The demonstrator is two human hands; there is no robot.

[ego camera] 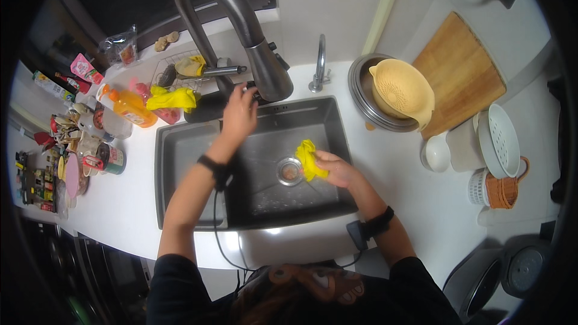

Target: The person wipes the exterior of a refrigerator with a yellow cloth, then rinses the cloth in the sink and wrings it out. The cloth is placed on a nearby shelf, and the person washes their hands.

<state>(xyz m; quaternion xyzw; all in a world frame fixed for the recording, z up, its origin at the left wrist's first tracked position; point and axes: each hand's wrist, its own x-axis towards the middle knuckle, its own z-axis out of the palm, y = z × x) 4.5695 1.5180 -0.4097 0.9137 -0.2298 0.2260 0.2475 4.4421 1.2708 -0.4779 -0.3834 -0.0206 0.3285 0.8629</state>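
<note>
My right hand (pixel 337 169) grips a crumpled yellow cloth (pixel 311 162) over the dark grey sink (pixel 266 149). Below and left of the cloth is the round metal drain (pixel 289 172), with small reddish bits in its strainer. My left hand (pixel 239 115) reaches to the sink's back edge, fingers apart and nothing held. Its fingertips are by the base of the tall grey pull-down faucet (pixel 235 13); whether they touch the black part there I cannot tell. Water drops dot the basin floor. The faucet's spray head (pixel 271 72) hangs right of my left hand.
Another yellow cloth (pixel 171 98) drapes by an orange pump bottle (pixel 131 108). A slim chrome tap (pixel 320 65) stands behind the sink. To the right are stacked metal bowls (pixel 356 92), a yellow colander (pixel 399 88), a wooden cutting board (pixel 465 72) and a wicker basket (pixel 501 191).
</note>
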